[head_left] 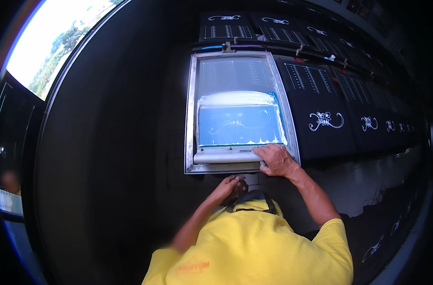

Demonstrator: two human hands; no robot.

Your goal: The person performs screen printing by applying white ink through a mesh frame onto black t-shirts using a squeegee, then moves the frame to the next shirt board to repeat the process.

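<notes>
A screen-printing frame (191, 114) with a metal border lies in front of me, its mesh showing a blue area with a scroll design. A squeegee (221, 156) with a pale, long handle rests across the near end of the frame. My right hand (277, 160) is closed around the right part of that handle. White ink (235, 98) lies in a band across the middle of the mesh, with streaks down the right side. Close to my body, short of the frame's near edge, my left hand (229, 186) has its fingers curled together; what they hold, if anything, is hidden.
Black printed panels (326, 104) with white scroll designs and rows of marks extend to the right. More black panels (226, 31) lie beyond a rail (316, 54) with clamps. A hinge clamp (227, 47) sits at the frame's far edge. Bright window at upper left.
</notes>
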